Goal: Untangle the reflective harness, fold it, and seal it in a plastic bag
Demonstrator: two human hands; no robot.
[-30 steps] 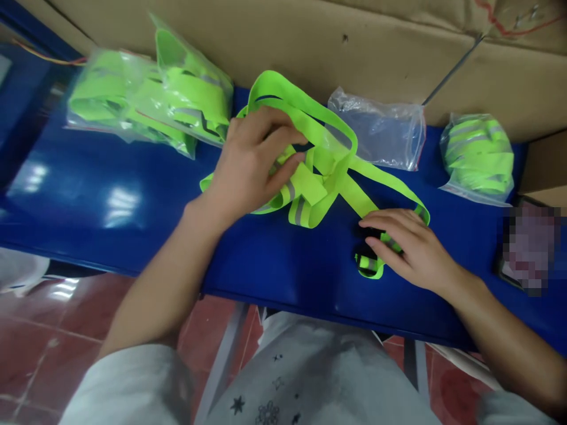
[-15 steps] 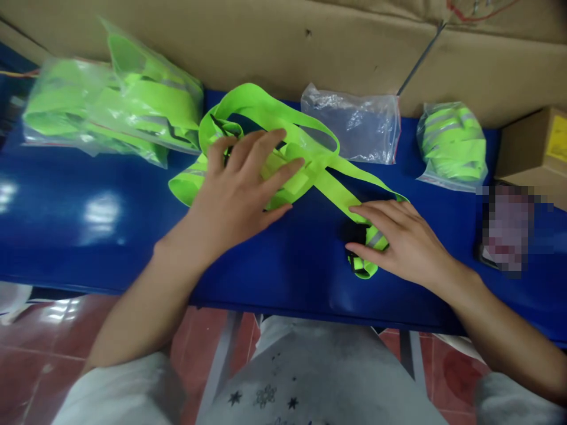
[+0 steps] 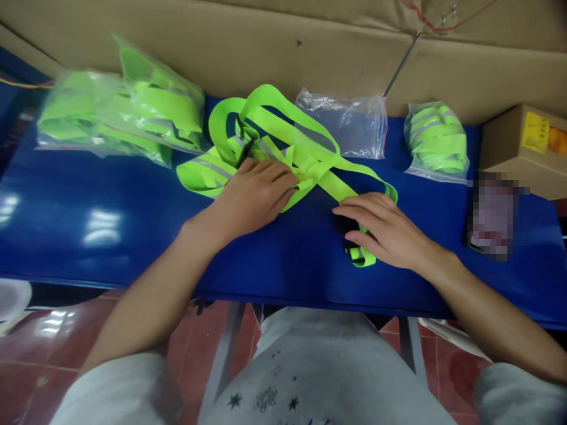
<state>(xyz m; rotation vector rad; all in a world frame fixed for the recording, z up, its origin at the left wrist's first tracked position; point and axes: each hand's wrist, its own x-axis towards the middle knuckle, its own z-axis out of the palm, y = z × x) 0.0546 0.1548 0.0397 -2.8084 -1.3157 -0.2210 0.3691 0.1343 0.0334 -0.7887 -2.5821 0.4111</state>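
A heap of neon yellow-green reflective strap [image 3: 270,112] with grey stripes lies loosely looped on the blue table. My left hand [image 3: 259,192] is at its near edge, fingers curled together around a fold of the strap; the fingertips are partly hidden. From the heap, two lengths run right to my right hand [image 3: 383,230], which rests over the strap's end with fingers stretched and thumb apart. Beneath that hand a black buckle [image 3: 354,254] and a short strap loop show; the palm hides the rest.
Behind the heap lies a clear zip bag [image 3: 345,127]. Bagged yellow-green straps [image 3: 168,109] are at the left, and another bagged bundle [image 3: 438,139] at the right. Further right are a cardboard box [image 3: 509,139] and a blurred-out phone-like object [image 3: 494,218]. Cardboard [image 3: 248,47] lines the back.
My left hand has come down toward the near edge of the heap, and its spread fingers have curled in on the strap. My right hand stays over the strap end. The view has shifted slightly.
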